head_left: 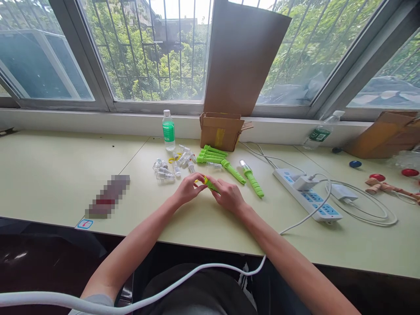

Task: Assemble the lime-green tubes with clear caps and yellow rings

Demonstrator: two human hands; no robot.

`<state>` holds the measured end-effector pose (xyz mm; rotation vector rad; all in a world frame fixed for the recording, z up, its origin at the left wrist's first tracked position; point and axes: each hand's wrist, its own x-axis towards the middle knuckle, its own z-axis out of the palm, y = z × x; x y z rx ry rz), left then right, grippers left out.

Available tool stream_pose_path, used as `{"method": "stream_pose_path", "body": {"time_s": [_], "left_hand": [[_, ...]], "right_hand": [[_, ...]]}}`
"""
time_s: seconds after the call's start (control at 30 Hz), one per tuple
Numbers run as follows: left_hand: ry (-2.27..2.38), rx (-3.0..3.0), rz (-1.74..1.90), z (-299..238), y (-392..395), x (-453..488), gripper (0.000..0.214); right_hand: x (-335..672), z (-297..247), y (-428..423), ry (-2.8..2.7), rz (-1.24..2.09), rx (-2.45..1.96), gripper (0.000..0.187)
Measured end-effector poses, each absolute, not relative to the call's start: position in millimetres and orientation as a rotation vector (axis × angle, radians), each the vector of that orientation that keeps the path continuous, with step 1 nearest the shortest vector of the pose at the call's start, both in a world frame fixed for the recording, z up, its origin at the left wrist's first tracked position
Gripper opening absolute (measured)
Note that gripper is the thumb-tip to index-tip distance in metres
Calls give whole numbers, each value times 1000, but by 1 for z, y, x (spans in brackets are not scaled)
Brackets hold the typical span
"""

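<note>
Both my hands meet above the table around a green twisted plastic handle [211, 184] with a bit of yellow at its left end. My left hand [188, 189] pinches the yellow end between thumb and fingers. Closed over the other end is my right hand [229, 196], which hides much of it. Just beyond lie several similar green handles [215, 154]. To the right, one green handle [254, 181] has a clear tube on its top. Left of them sits a loose group of clear plastic tubes [164, 174], with yellow rings [172, 160] among them.
A green-labelled water bottle [169, 133] and a small cardboard box [219, 131] stand at the back. To the right are a white power strip [306, 194] with cables, another bottle [320, 133] and wooden toys [377, 186]. A white cable [197, 269] crosses my lap.
</note>
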<state>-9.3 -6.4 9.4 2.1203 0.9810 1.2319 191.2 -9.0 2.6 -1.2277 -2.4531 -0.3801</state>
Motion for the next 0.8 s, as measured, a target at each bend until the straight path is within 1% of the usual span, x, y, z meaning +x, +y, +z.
{"method": "stream_pose_path", "body": {"time_s": [0.17,0.3,0.67,0.8], "left_hand": [[1053,2225,1334,8,-7,-9,17],[994,2249,1419,9,-8,-8,16],[955,2108,1344,10,-4,-11,24],[956,2086,1360,13,-4,-12,23]], "right_hand": [[192,1,-8,-2408,-286,-1176,52],[192,1,-8,-2358,-181,-1105,51],[192,4,-10,-2318,2,-1022,51],[189,8,-13,-2228,133,-1003,53]]}}
